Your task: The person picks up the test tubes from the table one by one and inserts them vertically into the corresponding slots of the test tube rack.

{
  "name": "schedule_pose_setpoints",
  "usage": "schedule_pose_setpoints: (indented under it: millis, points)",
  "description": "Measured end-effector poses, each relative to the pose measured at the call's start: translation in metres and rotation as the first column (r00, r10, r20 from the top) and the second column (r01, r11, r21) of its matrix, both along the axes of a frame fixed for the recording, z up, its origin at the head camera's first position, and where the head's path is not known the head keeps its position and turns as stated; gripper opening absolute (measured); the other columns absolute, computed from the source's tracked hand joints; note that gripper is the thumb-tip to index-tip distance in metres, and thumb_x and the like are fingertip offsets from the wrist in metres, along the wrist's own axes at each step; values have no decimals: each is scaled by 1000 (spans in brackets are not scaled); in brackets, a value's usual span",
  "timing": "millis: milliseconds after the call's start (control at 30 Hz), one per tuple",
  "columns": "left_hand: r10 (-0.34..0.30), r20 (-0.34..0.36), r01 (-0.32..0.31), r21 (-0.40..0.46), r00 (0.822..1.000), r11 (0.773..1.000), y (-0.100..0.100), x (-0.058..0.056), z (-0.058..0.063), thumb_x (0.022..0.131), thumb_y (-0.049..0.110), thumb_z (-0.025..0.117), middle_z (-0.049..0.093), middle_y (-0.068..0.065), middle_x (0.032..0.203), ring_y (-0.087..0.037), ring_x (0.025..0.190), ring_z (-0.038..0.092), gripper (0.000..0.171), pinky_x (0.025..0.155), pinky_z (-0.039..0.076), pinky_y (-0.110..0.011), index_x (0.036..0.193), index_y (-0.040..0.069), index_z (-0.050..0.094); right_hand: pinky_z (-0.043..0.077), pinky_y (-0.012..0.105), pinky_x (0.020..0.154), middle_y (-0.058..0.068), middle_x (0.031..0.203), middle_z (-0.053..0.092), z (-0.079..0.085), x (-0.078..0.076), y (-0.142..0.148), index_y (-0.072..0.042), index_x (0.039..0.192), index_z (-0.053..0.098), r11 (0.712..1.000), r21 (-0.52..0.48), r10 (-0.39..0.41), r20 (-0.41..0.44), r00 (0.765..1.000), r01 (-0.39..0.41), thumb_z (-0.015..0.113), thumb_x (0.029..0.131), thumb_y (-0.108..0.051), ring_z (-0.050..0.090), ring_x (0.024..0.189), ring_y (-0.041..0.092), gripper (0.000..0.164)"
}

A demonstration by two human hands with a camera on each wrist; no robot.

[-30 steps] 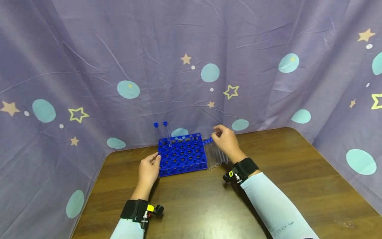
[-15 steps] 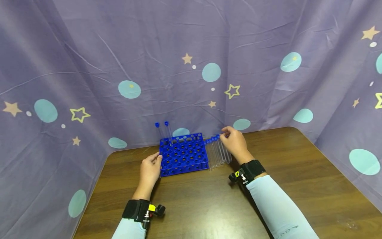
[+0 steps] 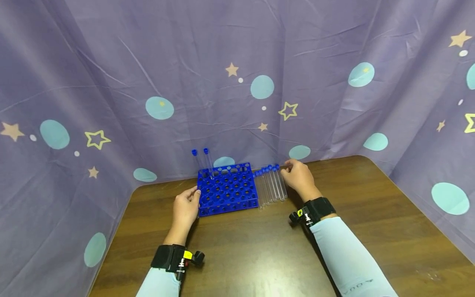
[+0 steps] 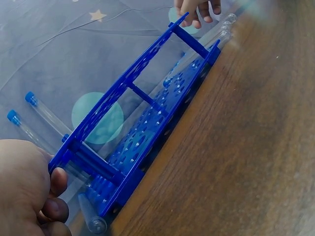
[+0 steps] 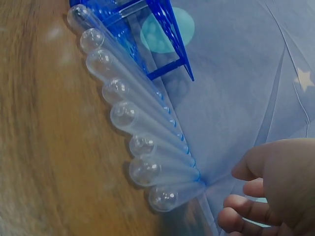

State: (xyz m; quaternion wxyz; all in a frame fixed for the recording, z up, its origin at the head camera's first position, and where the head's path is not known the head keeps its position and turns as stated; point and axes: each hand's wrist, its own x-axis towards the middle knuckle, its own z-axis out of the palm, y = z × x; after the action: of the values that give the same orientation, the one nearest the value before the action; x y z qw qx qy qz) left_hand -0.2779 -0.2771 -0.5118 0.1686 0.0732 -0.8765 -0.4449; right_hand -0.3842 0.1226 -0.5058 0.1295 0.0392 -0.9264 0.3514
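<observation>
While the left hand (image 3: 186,206) grips the left end of the blue, perforated, plastic-looking two-tier rack (image 3: 228,187) on the brown wood-grain desk (image 3: 237,251), the right hand (image 3: 299,177) holds nothing; its fingers are parted and loosely bent, just beside the capped ends of eight clear, round-bottomed tubes (image 3: 276,185). These lie side by side along the rack's right end, blue caps (image 3: 277,167) toward the lilac patterned curtain (image 3: 208,62). Two more capped tubes (image 3: 209,163) stand in holes at the rack's far left corner. Glass or plastic: cannot tell from where I stand. Handling notes, my judgement: pinch the outermost tube just below its cap, since round bodies this close would probably roll if nudged. Any tube bound for a hole is best turned upright first, then lowered straight through both tiers, rounded end leading.
</observation>
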Motion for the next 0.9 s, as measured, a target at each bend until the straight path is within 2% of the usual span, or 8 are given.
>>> schedule_pose_setpoints:
  millis: [133,300,500,900]
  points:
    - [-4,-6,4,-12,1000,1000,1,0,2,108,22,64,68,-8,62,-18,51,59,38,44,44,-31,136,-2,71,55,49,75,11,99,75,-1,-1,4,-7,128,73,1000,11,7,74,997,-8,65,95,-29,68,86,30,41]
    - [-2,4,2,-5,1000,1000,1,-1,1,108,22,64,67,-7,63,-17,52,58,37,44,44,-31,137,-2,71,55,48,78,12,99,74,-4,-2,7,-5,128,73,999,34,35,122,992,-39,69,96,-30,68,88,31,41]
    - [4,-3,-4,2,1000,1000,0,0,-1,108,22,64,67,-7,62,-18,51,57,37,43,42,-31,136,-1,72,57,52,85,17,105,76,-6,-4,9,-1,126,76,995,33,90,150,985,-96,68,96,-28,70,94,33,42]
    - [20,-24,-20,3,1000,1000,1,0,0,107,22,66,70,-8,65,-16,54,61,36,45,46,-30,132,-3,73,58,54,93,21,113,79,-10,-7,9,0,121,78,996,17,84,176,981,-88,73,94,-27,73,105,38,39]
